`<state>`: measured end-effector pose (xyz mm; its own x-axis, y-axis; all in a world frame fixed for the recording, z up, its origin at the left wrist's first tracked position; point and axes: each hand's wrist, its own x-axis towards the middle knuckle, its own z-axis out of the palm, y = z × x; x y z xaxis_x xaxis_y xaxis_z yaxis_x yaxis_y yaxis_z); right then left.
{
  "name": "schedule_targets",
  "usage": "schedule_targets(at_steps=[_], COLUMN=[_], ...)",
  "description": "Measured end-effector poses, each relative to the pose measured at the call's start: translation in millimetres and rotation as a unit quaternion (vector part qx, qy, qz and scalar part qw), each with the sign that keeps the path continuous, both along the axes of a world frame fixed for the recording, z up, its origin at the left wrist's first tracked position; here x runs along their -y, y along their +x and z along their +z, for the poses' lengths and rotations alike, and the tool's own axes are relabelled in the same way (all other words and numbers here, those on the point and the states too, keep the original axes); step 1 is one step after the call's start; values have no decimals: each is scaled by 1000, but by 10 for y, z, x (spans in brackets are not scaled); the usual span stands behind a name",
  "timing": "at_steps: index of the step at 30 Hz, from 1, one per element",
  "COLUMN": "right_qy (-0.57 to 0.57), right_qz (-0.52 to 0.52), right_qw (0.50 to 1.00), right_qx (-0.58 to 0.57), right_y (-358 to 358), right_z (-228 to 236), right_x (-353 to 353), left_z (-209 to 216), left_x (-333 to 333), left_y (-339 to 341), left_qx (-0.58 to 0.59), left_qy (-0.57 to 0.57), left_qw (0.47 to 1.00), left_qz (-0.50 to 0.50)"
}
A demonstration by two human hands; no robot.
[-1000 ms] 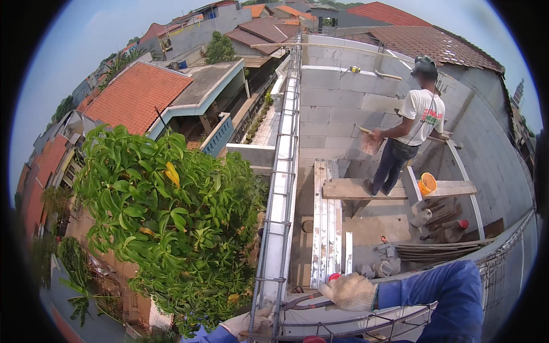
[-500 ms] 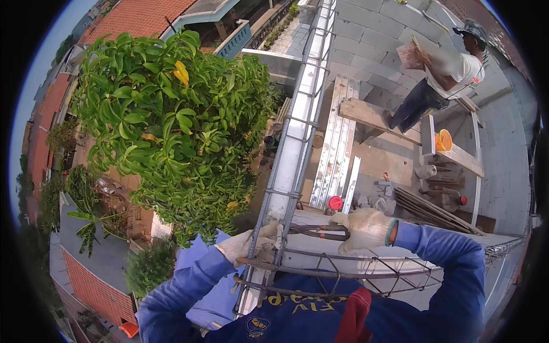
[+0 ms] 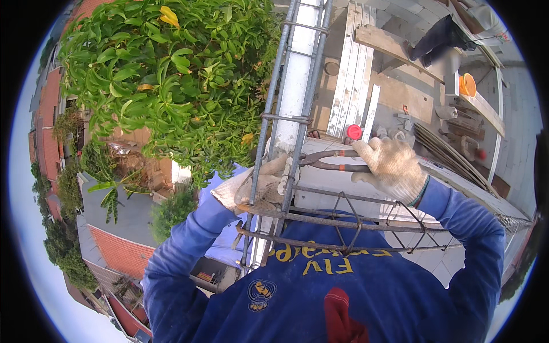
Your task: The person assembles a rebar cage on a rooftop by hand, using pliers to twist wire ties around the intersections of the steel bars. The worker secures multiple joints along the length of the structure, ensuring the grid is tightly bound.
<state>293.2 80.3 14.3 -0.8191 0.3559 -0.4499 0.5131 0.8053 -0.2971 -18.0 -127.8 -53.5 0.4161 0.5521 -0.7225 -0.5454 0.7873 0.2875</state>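
My left hand point(image 3: 249, 188), in a pale knitted glove, is closed round a bar of the long steel rebar cage point(image 3: 275, 91); its fingertips reach in between the bars, partly hidden. My right hand point(image 3: 394, 166), gloved too, grips the handles of dark pincers point(image 3: 343, 167) with orange bands. Their handles are spread, and the jaws touch the cage's right bar beside my left fingers. Just below, a second rebar cage point(image 3: 389, 227) with zigzag ties crosses in front of my chest and meets the first at a corner.
A white wall top point(image 3: 300, 68) runs beneath the long cage. Left of it stands a leafy tree point(image 3: 189, 74), with ground far below. On the right, a person point(image 3: 443, 40) stands on a plank point(image 3: 389, 48) near an orange bucket point(image 3: 467, 84). Metal strips point(image 3: 350, 68) and a red lid point(image 3: 354, 132) lie lower down.
My view has tilted down, so the scene sits higher and more of my shirt shows. The pincers stay at the bar; my right fingers have shifted along their handles.
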Motion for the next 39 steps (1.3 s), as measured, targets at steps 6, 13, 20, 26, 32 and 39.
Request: schedule_targets(at_steps=[6,13,20,26,32,39], right_qy=[-596,-341,16,-93,-623,-194], right_qz=[-284,-76,33,-5,-222,-52], right_qw=[715,936,995,996,721,980], right_qx=[230,37,-89,1,207,-3], right_y=[39,52,148,160,89,33], right_z=[-221,-188,-172,-458,-449,-119], right_x=[-235,-154,-58,-76,-280,-66], left_z=[60,151,20,-38,-104,108], left_x=[-89,-145,-125,-145,-70,-225], left_y=[-10,50,22,5,-31,11], left_qx=[0,-6,-5,46,-9,-52], left_qy=[23,-19,-1,-15,55,-24], left_qw=[999,1000,1000,999,997,997], left_qz=[-39,-11,-20,2,-46,-59])
